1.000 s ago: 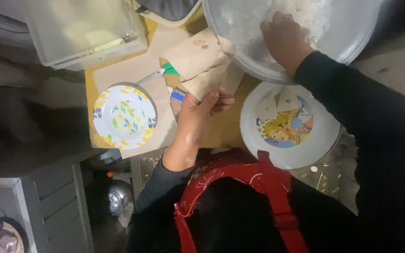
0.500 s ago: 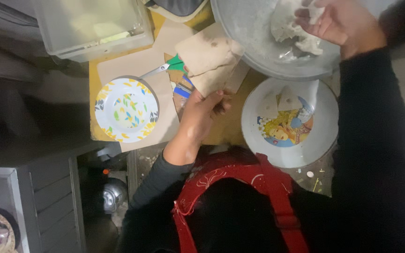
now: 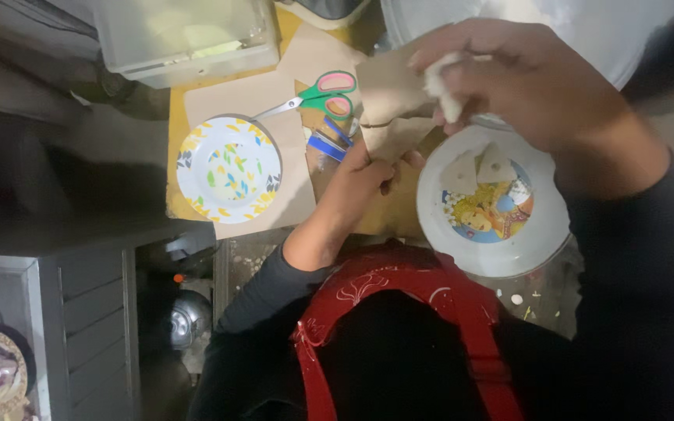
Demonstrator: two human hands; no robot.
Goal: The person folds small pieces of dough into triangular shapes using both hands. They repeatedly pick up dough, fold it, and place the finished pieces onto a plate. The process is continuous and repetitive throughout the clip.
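Observation:
My right hand (image 3: 532, 90) hovers above the far rim of a white picture plate (image 3: 501, 249), pinching a small white lump of dough (image 3: 442, 90) in its fingertips. Two pale triangular pieces (image 3: 477, 168) lie on that plate. My left hand (image 3: 356, 183) rests on the yellow board, its fingers pressed on the near edge of a stack of brown paper sheets (image 3: 388, 101). Scissors with green and pink handles (image 3: 325, 93) lie just left of the sheets.
A small plate with a leaf pattern (image 3: 228, 168) sits on brown paper to the left. A large metal bowl (image 3: 602, 31) stands at the top right and a clear plastic box (image 3: 189, 35) at the top left. Grey drawers (image 3: 87, 304) stand at the lower left.
My right hand has come out of the metal bowl with a white lump and moved down to above the picture plate. My left hand has stayed on the paper.

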